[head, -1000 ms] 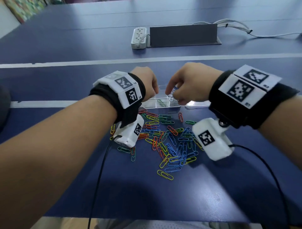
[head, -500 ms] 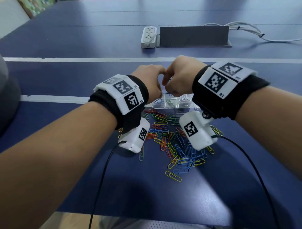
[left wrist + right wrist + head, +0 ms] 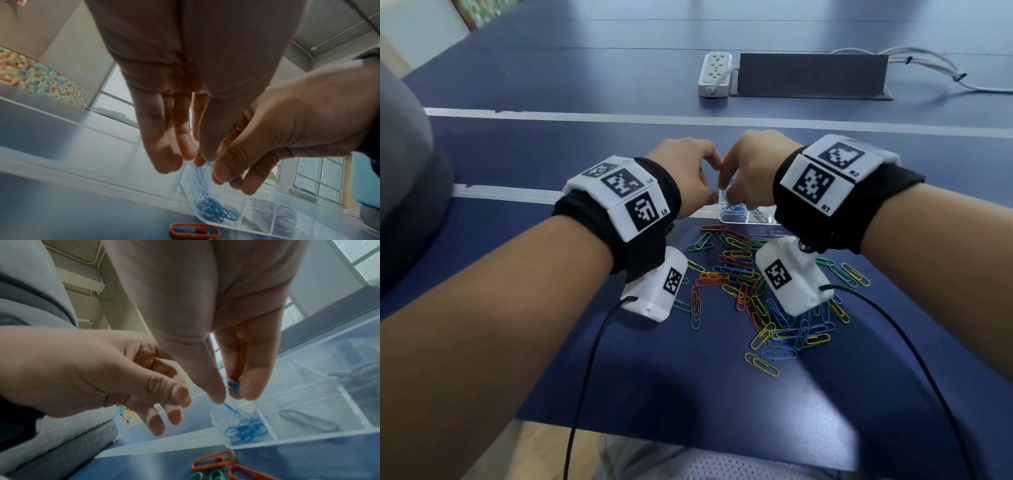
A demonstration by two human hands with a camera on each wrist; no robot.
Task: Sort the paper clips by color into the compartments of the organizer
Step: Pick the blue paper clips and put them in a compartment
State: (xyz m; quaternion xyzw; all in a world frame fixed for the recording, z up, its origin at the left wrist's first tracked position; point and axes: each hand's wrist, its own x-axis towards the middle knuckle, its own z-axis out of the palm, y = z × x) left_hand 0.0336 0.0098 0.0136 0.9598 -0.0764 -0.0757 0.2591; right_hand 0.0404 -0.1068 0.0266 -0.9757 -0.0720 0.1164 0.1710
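Observation:
My two hands meet over the left end of the clear organizer (image 3: 756, 216). The right hand (image 3: 743, 178) pinches a small blue clip (image 3: 233, 387) between thumb and fingers. The left hand (image 3: 709, 185) hangs beside it with fingers fairly straight and loosely spread (image 3: 185, 155), holding nothing that I can see. A blurred blue clip (image 3: 228, 406) streaks from just under the fingertips down to the blue clips (image 3: 244, 429) in the end compartment. One green clip (image 3: 308, 420) lies in the neighbouring compartment. Many mixed-colour clips (image 3: 750, 274) lie loose on the blue table in front of the organizer.
A white power strip (image 3: 715, 73), a dark grey block (image 3: 811, 73) and white cables (image 3: 928, 68) sit at the far side. A grey padded object (image 3: 400, 171) stands at the left. The table's front edge (image 3: 688, 442) is near my body.
Both hands have come together; the right hand moved left from the organizer's middle to above the blue compartment, and the left hand closed in beside it.

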